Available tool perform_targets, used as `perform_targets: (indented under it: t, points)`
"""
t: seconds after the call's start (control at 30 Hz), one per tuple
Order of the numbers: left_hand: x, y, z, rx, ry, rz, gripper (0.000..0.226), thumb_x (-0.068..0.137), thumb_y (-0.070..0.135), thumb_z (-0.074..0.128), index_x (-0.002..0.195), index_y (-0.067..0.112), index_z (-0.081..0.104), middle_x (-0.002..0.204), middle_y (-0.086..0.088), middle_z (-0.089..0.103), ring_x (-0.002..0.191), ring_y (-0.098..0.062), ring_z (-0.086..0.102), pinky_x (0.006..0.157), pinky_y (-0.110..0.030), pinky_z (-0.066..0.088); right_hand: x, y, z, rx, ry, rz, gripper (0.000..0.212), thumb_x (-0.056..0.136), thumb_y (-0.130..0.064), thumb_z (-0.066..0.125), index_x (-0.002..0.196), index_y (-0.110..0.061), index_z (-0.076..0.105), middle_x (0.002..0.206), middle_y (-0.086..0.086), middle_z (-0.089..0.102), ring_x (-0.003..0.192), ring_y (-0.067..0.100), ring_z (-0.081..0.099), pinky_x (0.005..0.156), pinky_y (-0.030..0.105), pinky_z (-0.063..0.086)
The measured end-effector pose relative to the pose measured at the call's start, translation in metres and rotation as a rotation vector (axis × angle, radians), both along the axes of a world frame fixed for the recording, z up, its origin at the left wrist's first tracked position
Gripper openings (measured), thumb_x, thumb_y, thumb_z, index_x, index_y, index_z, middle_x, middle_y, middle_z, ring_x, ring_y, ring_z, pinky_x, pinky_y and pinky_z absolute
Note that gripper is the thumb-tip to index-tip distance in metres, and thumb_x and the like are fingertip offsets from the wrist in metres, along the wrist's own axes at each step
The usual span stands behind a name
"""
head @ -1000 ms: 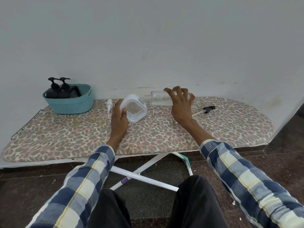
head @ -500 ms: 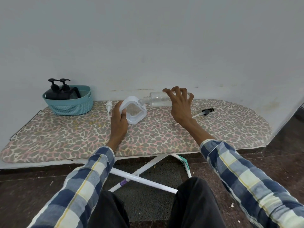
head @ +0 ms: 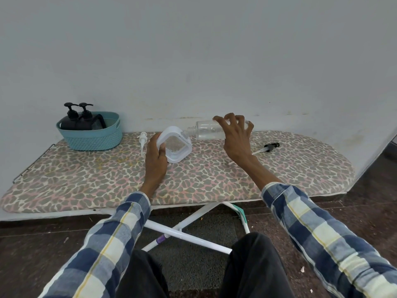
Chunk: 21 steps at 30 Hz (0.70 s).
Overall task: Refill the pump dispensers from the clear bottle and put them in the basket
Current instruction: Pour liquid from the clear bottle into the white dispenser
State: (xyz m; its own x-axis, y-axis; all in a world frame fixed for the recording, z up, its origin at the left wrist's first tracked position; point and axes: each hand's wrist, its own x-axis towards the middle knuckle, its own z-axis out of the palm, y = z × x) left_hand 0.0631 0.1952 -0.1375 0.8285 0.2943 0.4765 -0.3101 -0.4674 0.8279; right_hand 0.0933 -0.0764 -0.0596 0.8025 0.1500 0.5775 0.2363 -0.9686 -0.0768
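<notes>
Clear bottle (head: 209, 131) unlabelled, tipped into white dispenser (head: 175, 145)

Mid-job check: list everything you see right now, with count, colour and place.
clear bottle: 1, transparent, held tipped sideways, mouth at the white dispenser
white dispenser: 1, white, tilted on the board, centre
black dispensers: 2, black, in the basket
basket: 1, teal, board's far left
white pump: 1, white, lying left of the white dispenser
black pump: 1, black head, lying right of the hands
ironing board: 1, leopard-print cover, against the wall
left hand: grips white dispenser
right hand: grips clear bottle
</notes>
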Motion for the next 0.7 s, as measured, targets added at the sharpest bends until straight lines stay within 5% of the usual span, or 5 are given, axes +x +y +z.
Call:
perform_targets:
  t: [0.7]
  points:
    - [0.0041,0.0038,-0.0047,0.03,-0.008,0.0,0.046,0.114,0.012,0.044,0.16,0.015,0.044,0.155,-0.008,0.052,0.139,-0.022,0.05,0.117,-0.037,0.041,0.0006,0.0008,0.0069,-0.049,-0.036,-0.012,0.109,0.056,0.024,0.054,0.143,-0.04,0.046,0.138,0.001,0.047,0.132,0.03,0.042,0.109,0.062,0.032]
